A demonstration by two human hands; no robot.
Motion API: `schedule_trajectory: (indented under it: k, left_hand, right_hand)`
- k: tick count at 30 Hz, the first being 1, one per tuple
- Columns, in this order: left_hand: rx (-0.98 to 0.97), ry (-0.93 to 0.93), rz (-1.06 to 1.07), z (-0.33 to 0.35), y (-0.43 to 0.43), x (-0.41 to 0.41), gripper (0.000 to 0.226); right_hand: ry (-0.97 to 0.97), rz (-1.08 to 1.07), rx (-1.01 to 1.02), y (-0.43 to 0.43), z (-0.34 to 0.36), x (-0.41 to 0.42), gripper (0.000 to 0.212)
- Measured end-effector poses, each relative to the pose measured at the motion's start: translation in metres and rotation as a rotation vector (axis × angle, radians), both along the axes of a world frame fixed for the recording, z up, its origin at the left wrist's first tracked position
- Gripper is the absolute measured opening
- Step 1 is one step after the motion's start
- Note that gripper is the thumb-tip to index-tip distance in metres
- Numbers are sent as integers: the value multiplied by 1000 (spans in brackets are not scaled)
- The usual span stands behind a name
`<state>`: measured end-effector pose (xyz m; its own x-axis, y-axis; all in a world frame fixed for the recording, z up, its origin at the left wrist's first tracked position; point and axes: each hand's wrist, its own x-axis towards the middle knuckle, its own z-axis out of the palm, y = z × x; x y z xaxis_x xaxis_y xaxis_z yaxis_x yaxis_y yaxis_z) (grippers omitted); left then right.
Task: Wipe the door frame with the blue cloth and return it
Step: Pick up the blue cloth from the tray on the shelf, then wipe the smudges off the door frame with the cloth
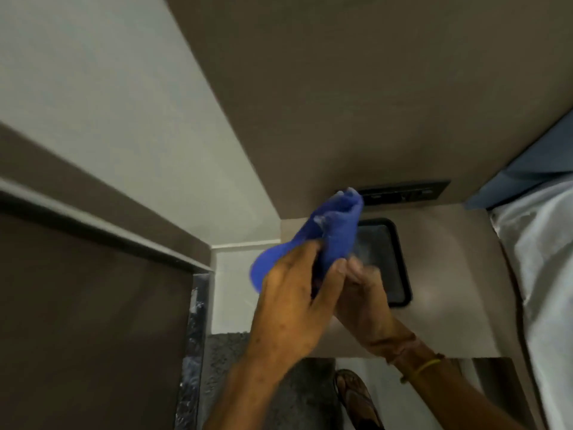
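Observation:
A blue cloth (pixel 328 231) is bunched up in the middle of the view, held between both hands. My left hand (pixel 294 296) grips its lower part, fingers curled around the fabric. My right hand (pixel 366 299) sits just right of it, fingertips touching the cloth's lower edge; its wrist wears thread bands. The dark brown door (pixel 93 321) with its frame edge (pixel 102 231) fills the lower left, apart from the hands.
Behind the cloth a beige tabletop (pixel 459 274) carries a black tray (pixel 393 262), and a dark switch panel (pixel 403 192) sits on the brown wall above. A bed with pale sheets (pixel 542 259) lies at right. A sandalled foot (pixel 356 395) stands on the floor below.

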<state>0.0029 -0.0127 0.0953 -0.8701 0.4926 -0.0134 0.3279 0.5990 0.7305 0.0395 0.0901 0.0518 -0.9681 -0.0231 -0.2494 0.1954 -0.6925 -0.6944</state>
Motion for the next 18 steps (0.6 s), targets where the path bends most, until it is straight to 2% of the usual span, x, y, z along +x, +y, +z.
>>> schedule_trajectory:
  k: [2,5,8,10,12,13,14,15,16,17,18]
  left_hand:
    - [19,-2,-3,36,-32,22,50]
    - [-20,110,17,85,-88,60,51]
    - [-80,318,157,141,-159,104,46]
    - [-101,444,285,173,-205,141,40]
    - [-125,547,421,201,-257,188,35]
    - [-129,584,507,215,-282,216,33]
    - [-137,635,609,230,-312,253,31]
    - [-133,663,680,235,-331,276,30]
    - [-145,696,765,245,-359,316,29]
    - [-153,709,837,250,-373,340,28]
    - [-176,740,917,258,-397,381,28]
  right_hand:
    - [73,-36,-82,-33,37,7,59]
    - [127,13,-143,-86,91,23,47]
    - [156,192,-316,-148,140,47,47]
    - [20,299,-362,-191,163,67,44]
    - [45,542,-455,-240,186,96,50]
    - [135,580,-366,-266,198,115,54]
    - [118,597,-287,-298,217,137,57]
    - [32,621,-307,-312,218,147,59]
    - [11,587,-252,-337,228,167,57]
    - [41,551,-214,-350,233,178,46]
    - [65,602,-195,-377,244,201,34]
